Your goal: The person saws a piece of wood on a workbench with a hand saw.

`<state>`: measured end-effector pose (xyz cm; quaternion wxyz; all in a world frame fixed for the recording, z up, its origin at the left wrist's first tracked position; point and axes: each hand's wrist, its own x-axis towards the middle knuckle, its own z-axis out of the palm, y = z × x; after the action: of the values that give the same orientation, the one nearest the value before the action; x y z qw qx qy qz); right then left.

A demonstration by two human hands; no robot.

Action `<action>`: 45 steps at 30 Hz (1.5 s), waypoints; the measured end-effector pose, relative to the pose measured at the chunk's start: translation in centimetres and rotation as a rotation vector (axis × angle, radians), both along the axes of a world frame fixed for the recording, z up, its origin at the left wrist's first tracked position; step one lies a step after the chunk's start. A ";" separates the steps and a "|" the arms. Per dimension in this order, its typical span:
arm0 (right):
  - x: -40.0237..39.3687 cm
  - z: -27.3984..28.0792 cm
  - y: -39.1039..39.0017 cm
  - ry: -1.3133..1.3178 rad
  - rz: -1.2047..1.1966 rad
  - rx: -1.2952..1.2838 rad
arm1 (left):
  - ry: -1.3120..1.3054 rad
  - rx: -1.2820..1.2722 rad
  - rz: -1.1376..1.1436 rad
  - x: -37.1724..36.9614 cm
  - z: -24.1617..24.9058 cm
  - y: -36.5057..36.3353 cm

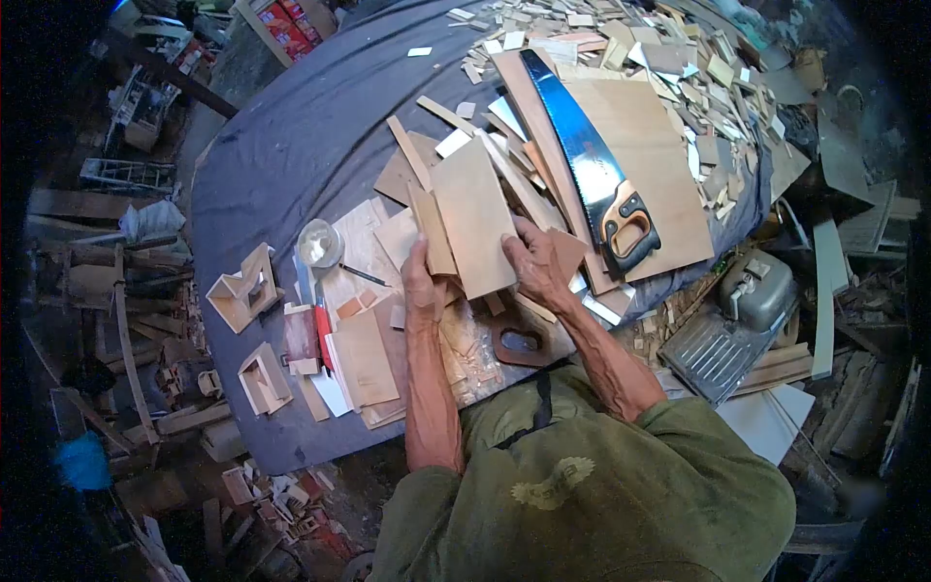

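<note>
My left hand [420,283] is closed round the lower end of a narrow wooden strip [431,231], its fingers partly hidden behind the wood. Against that strip's right side stands a thin rectangular wooden board [477,209], tilted. My right hand [535,262] grips the board's right edge, thumb on the front face. Below the hands lies a brown wooden saw handle [524,341]; its blade is hidden. Under and around the board are several loose thin wood pieces [396,175]. A handsaw [582,145] with a shiny blue-tinted blade rests on a larger panel to the right.
A heap of wood offcuts [621,34] covers the table's far end. At left are a round tub [319,242], a dark pencil [364,274], stacked thin boards [364,364] and two small wooden frames, one nearer [264,380]. A metal sink [722,351] stands beyond the right edge.
</note>
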<state>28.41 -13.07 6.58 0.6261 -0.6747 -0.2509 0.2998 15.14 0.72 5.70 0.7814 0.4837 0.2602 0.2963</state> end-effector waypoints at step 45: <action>-7.7 -0.3 2.1 0.405 0.092 -0.039 | -0.013 -0.453 -0.436 -11.3 1.1 -1.0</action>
<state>20.75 -10.92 6.26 0.6361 -0.6006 -0.1444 0.4624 3.86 -0.27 6.83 0.9160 0.3399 0.2045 0.0593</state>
